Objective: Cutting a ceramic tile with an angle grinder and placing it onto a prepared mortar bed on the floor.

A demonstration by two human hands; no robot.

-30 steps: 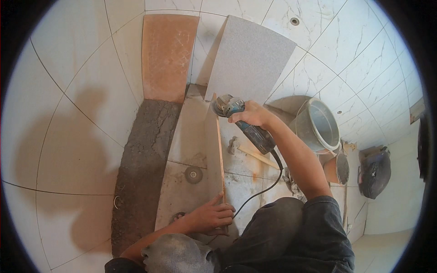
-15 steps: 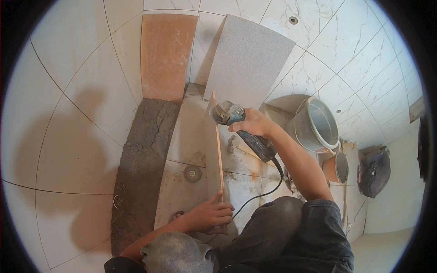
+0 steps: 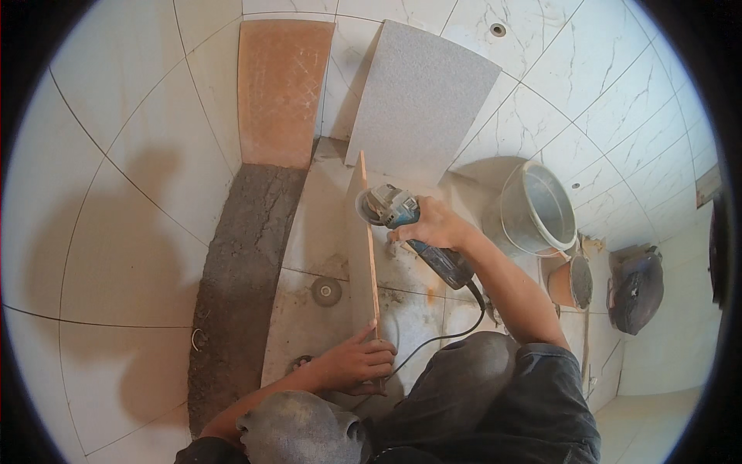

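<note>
In my right hand (image 3: 434, 224) is a blue and grey angle grinder (image 3: 440, 261), its disc against the far part of the upper edge of a tile (image 3: 360, 263). The tile stands on its long side, its thin orange-brown edge facing up. My left hand (image 3: 357, 363) grips the near end of that tile, thumb and fingers on either side of it. From the grinder's rear a black cord curves down toward my knee. A round grinding disc (image 3: 326, 291) lies on the floor left of the tile.
Wet grey mortar (image 3: 243, 255) covers a strip along the left wall. An orange-brown tile (image 3: 282, 93) and a grey speckled tile (image 3: 425, 97) lean at the back. On the right stand a bucket (image 3: 514, 209), a smaller mortar-filled pail (image 3: 561, 286) and a dark bag (image 3: 635, 292).
The grinder has shifted slightly toward me along the tile's edge, my right hand moving with it. My left hand keeps its hold on the near end.
</note>
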